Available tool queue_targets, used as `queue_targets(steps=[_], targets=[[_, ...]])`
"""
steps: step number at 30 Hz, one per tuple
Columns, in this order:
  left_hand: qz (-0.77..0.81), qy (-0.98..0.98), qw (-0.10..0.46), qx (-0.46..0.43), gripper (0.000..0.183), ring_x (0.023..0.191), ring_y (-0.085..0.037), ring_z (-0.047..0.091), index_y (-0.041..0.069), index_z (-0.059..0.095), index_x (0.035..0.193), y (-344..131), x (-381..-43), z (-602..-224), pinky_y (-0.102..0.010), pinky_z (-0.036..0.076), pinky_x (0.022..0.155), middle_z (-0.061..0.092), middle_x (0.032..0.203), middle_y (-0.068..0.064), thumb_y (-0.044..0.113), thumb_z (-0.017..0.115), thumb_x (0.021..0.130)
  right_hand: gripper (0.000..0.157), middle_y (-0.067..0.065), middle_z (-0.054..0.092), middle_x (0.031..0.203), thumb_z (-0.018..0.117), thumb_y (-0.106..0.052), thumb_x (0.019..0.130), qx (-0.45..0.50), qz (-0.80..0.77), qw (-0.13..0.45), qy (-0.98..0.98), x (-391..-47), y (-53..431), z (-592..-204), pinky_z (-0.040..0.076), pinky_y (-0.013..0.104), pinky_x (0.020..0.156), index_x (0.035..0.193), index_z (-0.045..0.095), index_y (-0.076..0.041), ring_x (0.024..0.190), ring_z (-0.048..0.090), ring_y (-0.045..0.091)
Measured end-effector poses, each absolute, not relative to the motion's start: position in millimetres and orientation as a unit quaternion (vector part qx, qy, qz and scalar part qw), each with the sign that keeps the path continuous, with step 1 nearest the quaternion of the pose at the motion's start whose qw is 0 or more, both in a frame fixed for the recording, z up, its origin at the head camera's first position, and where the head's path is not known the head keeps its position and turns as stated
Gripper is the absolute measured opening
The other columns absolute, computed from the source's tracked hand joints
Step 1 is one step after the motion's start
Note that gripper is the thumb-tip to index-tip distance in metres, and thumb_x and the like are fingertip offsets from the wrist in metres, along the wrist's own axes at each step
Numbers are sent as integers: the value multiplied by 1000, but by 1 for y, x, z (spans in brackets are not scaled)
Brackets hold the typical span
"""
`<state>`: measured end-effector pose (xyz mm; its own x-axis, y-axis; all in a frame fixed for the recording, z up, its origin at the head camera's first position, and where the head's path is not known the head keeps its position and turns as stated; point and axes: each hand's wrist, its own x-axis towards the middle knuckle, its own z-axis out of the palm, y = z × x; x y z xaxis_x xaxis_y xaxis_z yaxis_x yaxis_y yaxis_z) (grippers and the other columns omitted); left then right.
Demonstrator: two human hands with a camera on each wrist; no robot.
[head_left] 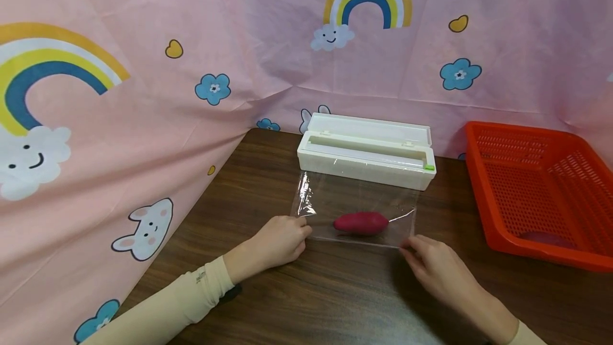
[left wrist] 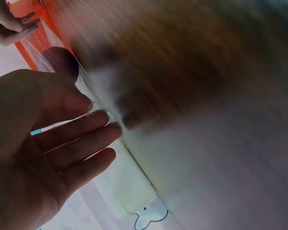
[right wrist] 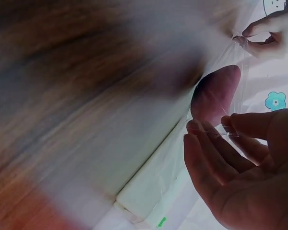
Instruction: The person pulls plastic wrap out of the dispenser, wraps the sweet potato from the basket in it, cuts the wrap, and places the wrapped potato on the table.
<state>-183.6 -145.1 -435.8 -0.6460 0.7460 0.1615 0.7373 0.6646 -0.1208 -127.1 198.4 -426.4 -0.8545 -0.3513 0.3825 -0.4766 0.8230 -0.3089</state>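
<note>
A sheet of clear plastic wrap [head_left: 325, 196] stretches from the white dispenser box [head_left: 364, 169] towards the person. My left hand [head_left: 282, 241] pinches its near left corner between thumb and fingers. At the near right corner, my right hand [head_left: 438, 265] grips the wrap with its fingertips, seen closer in the right wrist view, where the film bunches at the fingers [right wrist: 230, 125]. A reddish-purple sweet potato [head_left: 361, 223] lies lengthwise between the hands, overlapped by the wrap near its front edge. In the left wrist view the sweet potato [left wrist: 61, 63] shows beyond the thumb.
The dispenser's lid [head_left: 371, 128] stands raised at the back, with a roll inside and a green piece [head_left: 429, 167] at its right end. An orange plastic basket [head_left: 493, 212] on the right holds another purplish item [head_left: 548, 239]. A patterned pink cloth [head_left: 268, 25] hangs behind the dark wooden table [head_left: 325, 297].
</note>
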Motion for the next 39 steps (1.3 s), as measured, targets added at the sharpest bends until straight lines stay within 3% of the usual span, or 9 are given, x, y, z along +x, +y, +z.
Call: queue_targets(steps=[5,11,16,20,24,31,39], targets=[[-4,-899,127,-420,8,80,-16,64,12,71,87,-148,-185,-435,-33,56,72,69,87,1,18,76,87,16,-12,69,81,80,-5,82,226,195,164,-940,-129,200,-424,53,29,61,90,73,-17,71,62,2],[-10,-884,173,-434,7,75,-14,59,15,68,82,-148,-186,-432,-31,51,73,65,78,5,13,75,83,16,-11,70,81,81,-4,80,227,191,184,-937,-132,201,-420,54,32,61,89,74,-16,70,66,6],[-28,-880,212,-424,9,79,-15,60,15,70,86,-150,-188,-430,-33,49,81,70,81,6,11,75,79,18,-10,72,82,81,-3,77,228,181,209,-934,-134,203,-416,53,34,59,90,77,-15,70,67,9],[-55,-877,230,-419,11,79,-16,62,14,74,88,-152,-191,-428,-33,49,76,69,83,4,9,77,79,18,-11,71,82,81,-3,77,221,180,220,-933,-137,205,-414,51,31,57,90,78,-15,68,64,6],[-81,-877,230,-414,8,76,-15,62,12,77,90,-154,-197,-424,-31,46,68,66,84,2,9,79,82,17,-9,71,85,81,-3,77,210,183,230,-932,-142,206,-413,52,32,58,90,80,-14,69,65,7],[-126,-885,223,-388,6,70,-12,61,10,77,91,-159,-213,-416,-30,45,64,68,80,3,8,79,86,18,-5,72,81,79,-2,79,187,197,243,-931,-153,206,-408,51,38,57,93,78,-13,67,66,14],[-196,-910,160,-329,5,68,-9,60,9,79,94,-157,-237,-413,-31,51,67,72,83,3,10,79,89,9,1,73,81,75,-7,86,145,214,217,-941,-172,204,-404,47,37,55,92,79,-12,66,63,17]])
